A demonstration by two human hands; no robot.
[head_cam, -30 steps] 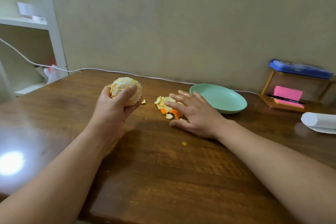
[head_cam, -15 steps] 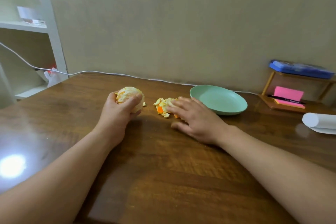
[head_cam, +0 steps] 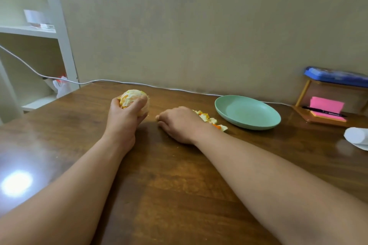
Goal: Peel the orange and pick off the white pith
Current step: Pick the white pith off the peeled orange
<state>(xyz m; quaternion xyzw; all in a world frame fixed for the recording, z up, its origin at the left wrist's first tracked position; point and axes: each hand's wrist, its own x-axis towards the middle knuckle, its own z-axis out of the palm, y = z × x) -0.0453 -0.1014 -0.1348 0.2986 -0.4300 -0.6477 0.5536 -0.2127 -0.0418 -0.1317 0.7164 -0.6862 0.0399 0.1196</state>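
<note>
From the head camera, a brown wooden table fills the lower part of the frame, with a plain beige wall behind it.

Left of centre, the left hand grips the orange, fingers and thumb wrapped round its lower part. The fruit is held just above the tabletop and is mostly peeled, pale with pith and showing a few orange patches.

At the centre, the right hand lies knuckles-up on the table with its fingers curled under. Their tips are hidden, so I cannot tell whether they pinch anything. Its right edge touches or overlaps a small heap of peel, white and orange scraps lying on the wood. The two hands are near each other but apart.

Just right of the peel sits a shallow green plate.

At the right edge stands a small wooden stand holding pink sticky notes with a black pen across them, and a blue box on top. Below it, a white roll lies on the table.

A white cable runs along the back edge of the table toward white shelves at the upper left. A bright reflection glares on the wood at the lower left.
</note>
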